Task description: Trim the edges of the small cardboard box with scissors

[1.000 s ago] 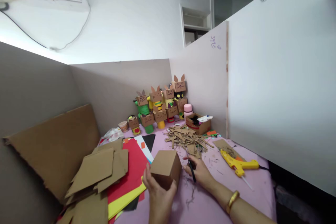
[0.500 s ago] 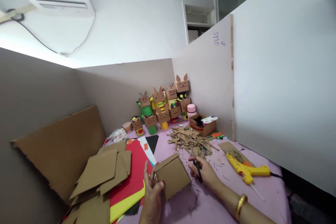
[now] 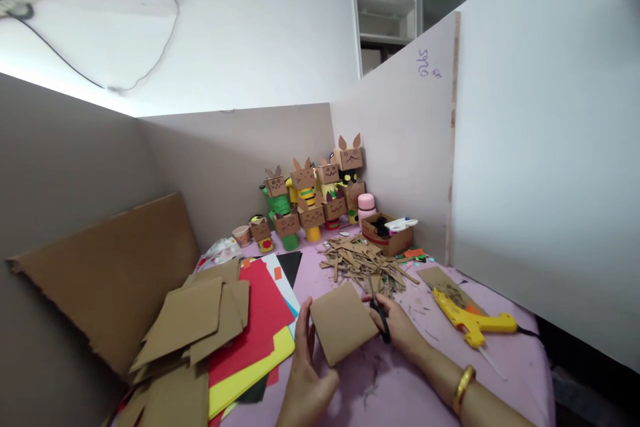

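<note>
The cardboard box (image 3: 344, 323) is held over the tabletop (image 3: 400, 390) in the left hand's (image 3: 307, 373) grip; just right of it, scissors (image 3: 381, 320) are grasped by the right hand (image 3: 400, 330). The box seems formed but undecorated; beyond it, scraps (image 3: 363, 260) are heaped and, farther, finished-looking box-headed figures (image 3: 313, 217) are lined up.

We have a free strip of cloth (image 3: 450, 340) between our right hand (image 3: 393, 323) and the glue gun (image 3: 473, 321); scraps (image 3: 356, 259) bar the way ahead, stacked cardboard (image 3: 193, 310) the left.

The cardboard box (image 3: 343, 323) is plain brown, the scissor handles (image 3: 384, 327) black.
</note>
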Motion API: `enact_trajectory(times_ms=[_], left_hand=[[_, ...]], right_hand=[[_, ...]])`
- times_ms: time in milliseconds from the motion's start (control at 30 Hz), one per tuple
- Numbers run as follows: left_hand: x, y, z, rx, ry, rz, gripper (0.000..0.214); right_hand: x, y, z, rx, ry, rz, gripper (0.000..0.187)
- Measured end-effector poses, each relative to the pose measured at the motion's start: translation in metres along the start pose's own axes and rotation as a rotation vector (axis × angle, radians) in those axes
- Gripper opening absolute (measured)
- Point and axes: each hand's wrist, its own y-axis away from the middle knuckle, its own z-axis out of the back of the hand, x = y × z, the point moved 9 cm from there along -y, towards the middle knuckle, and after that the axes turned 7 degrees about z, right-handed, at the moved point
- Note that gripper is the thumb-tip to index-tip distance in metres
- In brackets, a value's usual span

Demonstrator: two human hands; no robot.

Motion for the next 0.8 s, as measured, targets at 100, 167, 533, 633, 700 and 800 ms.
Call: enact_trajectory(times_ms=[100,167,533,633,700,800], left_hand=[[-0.018,0.007,0.000,-0.026,-0.296,-0.222,0.094],[-0.036,0.015,-0.006,-0.048,-0.517,-0.460,0.093],[-0.056,0.058,-0.014,-0.301,-0.827,-1.056,0.068],[-0.047,0.060,-0.011,-0.436,-0.768,-1.026,0.078],[-0.044,0.061,-0.013,-0.489,-0.740,-1.014,0.083],[-0.045,0.058,-0.014,-0.496,-0.649,-0.963,0.084]], right_hand=[[-0.002,-0.001,0.000,-0.005,-0.026,0.000,0.052],[-0.003,-0.001,0.000,-0.015,-0.040,0.001,0.054],[0.011,-0.003,-0.006,0.030,-0.060,0.041,0.048],[0.012,-0.004,-0.006,0.048,-0.061,0.048,0.047],[0.014,-0.004,-0.007,0.063,-0.059,0.049,0.047],[0.020,-0.002,-0.010,0.096,-0.052,0.060,0.046]])
